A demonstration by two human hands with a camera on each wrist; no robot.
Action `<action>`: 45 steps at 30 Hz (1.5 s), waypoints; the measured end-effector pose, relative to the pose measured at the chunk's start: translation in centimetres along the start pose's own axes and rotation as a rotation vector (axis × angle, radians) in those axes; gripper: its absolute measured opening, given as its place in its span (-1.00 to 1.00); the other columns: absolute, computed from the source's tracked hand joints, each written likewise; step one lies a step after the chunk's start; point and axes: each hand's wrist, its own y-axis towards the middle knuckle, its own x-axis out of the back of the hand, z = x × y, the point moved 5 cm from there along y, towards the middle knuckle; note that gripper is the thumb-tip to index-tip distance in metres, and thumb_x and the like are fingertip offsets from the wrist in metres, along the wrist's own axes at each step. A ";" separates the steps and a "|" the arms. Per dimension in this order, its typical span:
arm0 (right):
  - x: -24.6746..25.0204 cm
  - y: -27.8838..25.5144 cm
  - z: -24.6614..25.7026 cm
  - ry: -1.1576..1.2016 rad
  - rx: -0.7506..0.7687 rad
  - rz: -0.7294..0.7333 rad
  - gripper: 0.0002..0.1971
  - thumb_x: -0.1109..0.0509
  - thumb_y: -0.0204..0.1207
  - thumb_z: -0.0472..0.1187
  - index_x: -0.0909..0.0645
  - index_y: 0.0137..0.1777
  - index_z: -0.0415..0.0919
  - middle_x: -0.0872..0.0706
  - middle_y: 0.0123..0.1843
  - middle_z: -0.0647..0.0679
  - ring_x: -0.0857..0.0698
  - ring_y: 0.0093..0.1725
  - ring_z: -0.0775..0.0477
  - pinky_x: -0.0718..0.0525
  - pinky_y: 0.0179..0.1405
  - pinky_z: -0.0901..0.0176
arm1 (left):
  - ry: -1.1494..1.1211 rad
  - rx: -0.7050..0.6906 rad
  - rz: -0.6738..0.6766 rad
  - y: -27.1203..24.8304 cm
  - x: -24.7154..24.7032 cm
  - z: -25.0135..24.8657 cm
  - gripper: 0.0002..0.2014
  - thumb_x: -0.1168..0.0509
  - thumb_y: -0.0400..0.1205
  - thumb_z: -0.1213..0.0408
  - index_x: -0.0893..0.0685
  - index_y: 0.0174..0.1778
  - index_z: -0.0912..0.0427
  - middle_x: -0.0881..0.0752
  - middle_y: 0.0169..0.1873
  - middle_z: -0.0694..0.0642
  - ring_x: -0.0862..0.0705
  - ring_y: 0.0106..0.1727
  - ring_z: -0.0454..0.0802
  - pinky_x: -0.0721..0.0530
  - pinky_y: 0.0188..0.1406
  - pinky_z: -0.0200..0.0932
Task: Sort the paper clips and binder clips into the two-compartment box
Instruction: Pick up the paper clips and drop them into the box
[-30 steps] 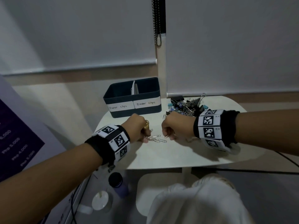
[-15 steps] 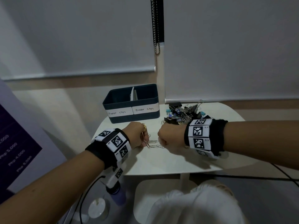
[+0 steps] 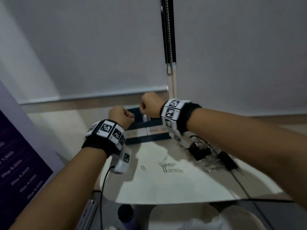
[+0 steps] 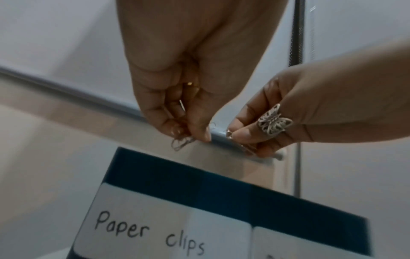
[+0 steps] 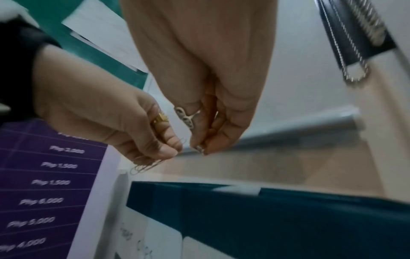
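Observation:
Both hands hover close together above the dark blue two-compartment box [image 3: 149, 137], whose left label reads "Paper clips" [image 4: 150, 231]. My left hand [image 4: 193, 136] pinches a small bunch of silver paper clips [image 4: 180, 142] that hang below its fingertips, also seen as paper clips [image 5: 144, 167] in the right wrist view. My right hand [image 5: 201, 149], wearing a butterfly ring [image 4: 274, 119], pinches paper clips [image 4: 245, 147] too, mostly hidden by its fingers. In the head view the left hand [image 3: 128, 116] is over the left compartment and the right hand [image 3: 142, 108] near the divider.
Loose paper clips [image 3: 168, 166] lie on the white round table [image 3: 166, 188]. A tangled pile of black binder clips and paper clips [image 3: 207, 153] sits at the right under my right forearm. A purple sign [image 3: 20, 163] stands at the left; a blind chain [image 3: 169, 47] hangs behind.
Both hands have lifted off the table with paper clips and moved forward over the box. Several paper clips stay on the table where the hands were.

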 end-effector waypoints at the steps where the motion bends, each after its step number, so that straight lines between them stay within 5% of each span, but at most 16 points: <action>1: -0.4 1.4 0.2 0.000 -0.005 -0.016 -0.77 -0.27 0.57 -0.34 -0.68 0.09 -0.48 -0.74 0.14 -0.33 -0.70 0.16 -0.26 -0.66 0.22 0.01 | -0.038 0.057 -0.025 1.1 0.3 0.4 -0.88 -0.42 0.50 0.43 -0.80 -0.08 0.33 -0.79 -0.12 0.17 -0.73 -0.01 0.08 -0.66 0.12 -0.16; 6: -3.6 4.8 -0.4 -0.028 -0.049 0.068 -0.77 -0.41 0.50 -0.30 -0.74 0.10 -0.39 -0.77 0.13 -0.28 -0.73 0.17 -0.24 -0.66 0.25 -0.01 | 0.042 0.114 -0.024 4.5 -0.2 1.5 -0.84 -0.48 0.45 0.39 -0.83 -0.08 0.31 -0.82 -0.07 0.26 -0.77 -0.02 0.12 -0.68 0.11 -0.12; 9: -2.4 3.1 -0.9 0.014 0.001 0.058 -0.80 -0.39 0.53 -0.33 -0.75 0.10 -0.32 -0.77 0.15 -0.20 -0.72 0.18 -0.14 -0.63 0.29 0.12 | 0.204 -0.068 -0.012 4.6 -0.1 0.5 -0.77 -0.35 0.56 0.42 -0.77 0.11 0.27 -0.77 0.12 0.22 -0.70 0.19 0.12 -0.55 0.28 -0.18; 12: 0.0 -1.0 -1.6 0.062 0.063 0.005 -0.84 -0.37 0.53 -0.36 -0.76 0.02 -0.33 -0.80 0.06 -0.15 -0.74 0.03 -0.01 -0.64 0.19 0.27 | 0.115 -0.262 -0.026 1.9 0.8 -0.4 -0.74 -0.33 0.56 0.49 -0.74 0.14 0.24 -0.74 0.11 0.14 -0.69 0.11 0.01 -0.57 0.19 -0.27; 15: -0.9 -5.3 -2.8 0.014 0.099 0.185 -0.86 -0.41 0.46 -0.39 -0.79 -0.07 -0.30 -0.83 -0.06 -0.12 -0.70 -0.16 0.11 -0.68 0.09 0.29 | 0.055 -0.443 0.159 -3.0 -0.3 -0.3 -0.80 -0.34 0.56 0.48 -0.78 0.03 0.21 -0.75 -0.04 0.01 -0.68 -0.06 -0.13 -0.48 -0.12 -0.65; 18: -4.2 -8.9 -3.4 -0.056 0.113 0.457 -0.77 -0.37 0.48 -0.42 -0.75 0.08 -0.26 -0.82 0.06 -0.10 -0.68 -0.08 0.15 -0.62 0.16 0.36 | 0.196 -0.523 0.429 -7.7 -3.9 0.8 -0.75 -0.23 0.64 0.35 -0.75 0.14 0.18 -0.77 0.09 0.03 -0.72 0.05 -0.08 -0.49 -0.08 -0.62; 20: -5.9 -10.2 -3.4 -0.148 0.159 0.515 -0.69 -0.34 0.52 -0.39 -0.69 0.23 -0.23 -0.77 0.19 -0.08 -0.70 0.12 0.07 -0.46 0.16 0.46 | 0.289 -0.480 0.481 -9.5 -6.1 1.2 -0.72 -0.20 0.65 0.16 -0.76 0.07 0.21 -0.78 0.02 0.08 -0.71 0.04 -0.04 -0.58 0.05 -0.34; 23: -7.7 -10.7 -3.5 -0.219 0.183 0.562 -0.68 -0.38 0.52 -0.30 -0.64 0.28 -0.21 -0.73 0.23 -0.09 -0.65 0.25 -0.05 -0.44 0.05 0.35 | 0.291 -0.288 0.486 -10.0 -8.5 1.2 -0.47 -0.23 0.55 -0.17 -0.53 -0.48 0.26 -0.60 -0.45 0.12 -0.61 -0.27 0.09 -0.54 -0.27 -0.12; 26: -8.3 -10.9 -3.3 -0.273 0.216 0.556 -0.68 -0.39 0.52 -0.28 -0.63 0.27 -0.22 -0.72 0.19 -0.09 -0.64 0.22 -0.07 -0.42 0.03 0.36 | 0.454 -0.196 0.466 -9.2 -10.2 1.3 -0.31 -0.24 0.32 -0.46 -0.40 -0.39 0.24 -0.50 -0.29 0.11 -0.60 -0.08 0.13 -0.50 -0.24 -0.11; 31: -8.2 -11.6 -3.7 -0.228 0.196 0.522 -0.77 -0.40 0.46 -0.37 -0.68 0.11 -0.30 -0.79 0.07 -0.13 -0.70 0.12 -0.06 -0.57 0.04 0.27 | 0.520 -0.152 0.490 -7.8 -9.9 2.9 -0.41 -0.44 0.36 -0.20 -0.60 0.07 0.24 -0.63 0.08 0.13 -0.62 0.14 0.09 -0.65 0.15 -0.04; 37: -8.4 -11.7 -3.3 -0.233 0.209 0.516 -0.75 -0.25 0.44 -0.49 -0.72 0.03 -0.37 -0.82 0.02 -0.17 -0.75 0.08 -0.08 -0.51 -0.05 0.33 | 0.278 -0.122 0.484 -8.3 -8.5 3.4 -0.91 -0.42 0.51 0.37 -0.69 -0.12 0.27 -0.76 0.03 0.22 -0.74 0.07 0.12 -0.67 0.16 -0.13; 42: -8.4 -11.1 -2.8 -0.262 0.241 0.519 -0.74 -0.28 0.42 -0.48 -0.75 0.02 -0.36 -0.81 0.05 -0.18 -0.75 0.10 -0.09 -0.61 0.05 0.25 | 0.350 -0.096 0.395 -8.7 -8.4 3.8 -0.59 -0.46 0.41 -0.09 -0.58 -0.15 0.21 -0.66 -0.16 0.06 -0.65 -0.03 0.01 -0.63 0.03 -0.17; 45: -8.4 -10.5 -2.7 -0.230 0.244 0.518 -0.76 -0.30 0.45 -0.48 -0.73 0.05 -0.37 -0.82 0.03 -0.15 -0.75 0.11 -0.07 -0.66 0.13 0.21 | 0.442 -0.047 0.371 -8.6 -8.3 3.9 -0.54 -0.49 0.41 -0.05 -0.39 -0.33 0.18 -0.51 -0.37 -0.01 -0.55 -0.14 -0.05 -0.52 -0.24 -0.40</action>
